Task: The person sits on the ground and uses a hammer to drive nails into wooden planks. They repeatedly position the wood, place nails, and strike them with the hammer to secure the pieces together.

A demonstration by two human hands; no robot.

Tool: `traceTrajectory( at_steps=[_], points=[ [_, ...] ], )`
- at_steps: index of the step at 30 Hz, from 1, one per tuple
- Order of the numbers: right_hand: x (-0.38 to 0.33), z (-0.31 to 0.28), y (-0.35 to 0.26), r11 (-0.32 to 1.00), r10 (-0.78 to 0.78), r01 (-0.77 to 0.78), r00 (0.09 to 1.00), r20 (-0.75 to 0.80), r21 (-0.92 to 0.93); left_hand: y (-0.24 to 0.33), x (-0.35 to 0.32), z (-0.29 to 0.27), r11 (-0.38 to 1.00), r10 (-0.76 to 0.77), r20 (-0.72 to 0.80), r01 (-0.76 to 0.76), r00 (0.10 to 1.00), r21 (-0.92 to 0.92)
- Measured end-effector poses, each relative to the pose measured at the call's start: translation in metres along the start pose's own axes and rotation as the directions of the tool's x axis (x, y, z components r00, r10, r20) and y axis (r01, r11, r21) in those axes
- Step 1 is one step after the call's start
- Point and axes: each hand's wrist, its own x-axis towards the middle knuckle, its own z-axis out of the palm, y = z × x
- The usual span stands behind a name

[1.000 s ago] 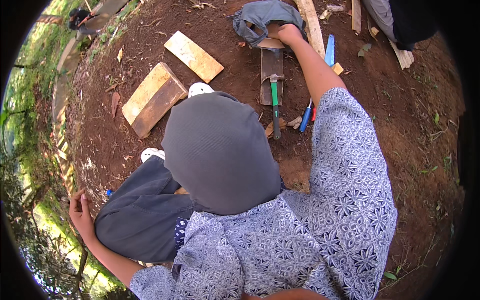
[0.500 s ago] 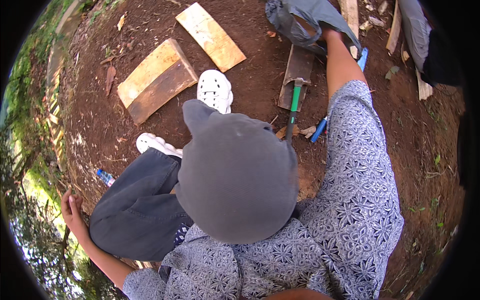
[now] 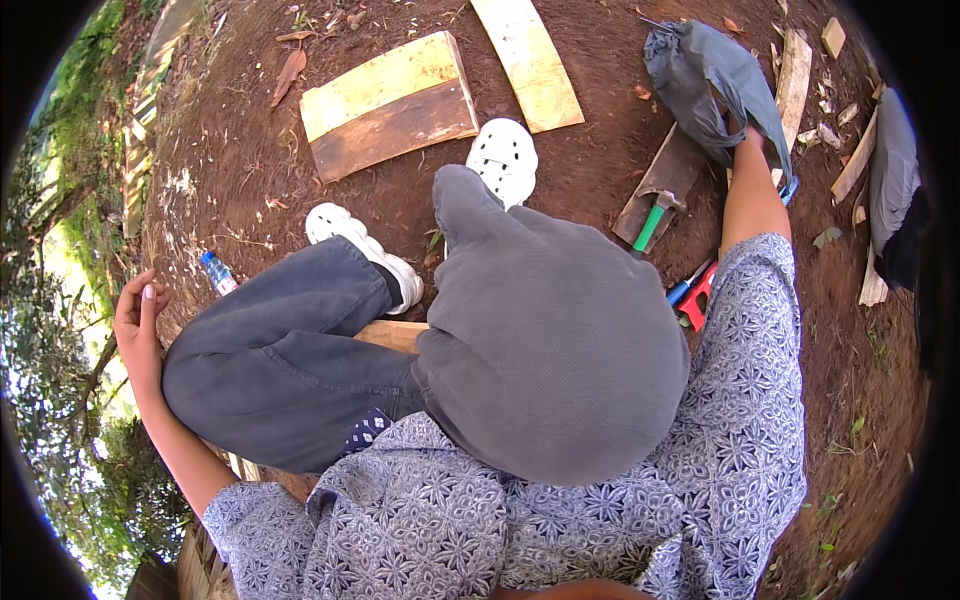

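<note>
My right arm stretches out to a dark grey plastic bag [image 3: 700, 75] at the far right. That hand is inside the bag, so its fingers and anything in them are hidden. At the left, my left hand [image 3: 140, 312] is held out beyond my bent knee, fingers loosely bent and apart, with nothing in it. A hammer [image 3: 655, 222] with a green handle rests on a dark wooden board [image 3: 668, 172] just nearer than the bag. Close to my right forearm lie a blue handle [image 3: 682, 290] and a red handle [image 3: 700, 298]; their tools are partly hidden.
Beyond my white shoes [image 3: 503, 160] lie a two-toned board [image 3: 390, 105] and a pale plank [image 3: 530, 65]. A capped plastic bottle [image 3: 218, 273] is near my left knee. Wood strips [image 3: 794, 82] and a grey cloth-like bundle [image 3: 893, 185] lie at the right on brown soil.
The whole view has swung, so the boards and bag appear farther right. The red handle has come into view. My right hand is still in the bag.
</note>
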Motion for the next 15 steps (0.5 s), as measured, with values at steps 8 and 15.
traceTrajectory(
  at_steps=[8,15],
  points=[
    [0.0016,-0.0008,-0.0042,1.0,0.021,-0.021,1.0,0.0,0.022,0.0011,-0.0004,0.0018,0.999,-0.014,0.018,0.014,1.0,-0.031],
    [0.0039,-0.0023,-0.0026,0.999,0.024,-0.024,1.0,-0.005,0.027,0.0081,0.0005,0.0054,0.999,-0.025,0.021,0.025,0.999,-0.022]
  ],
)
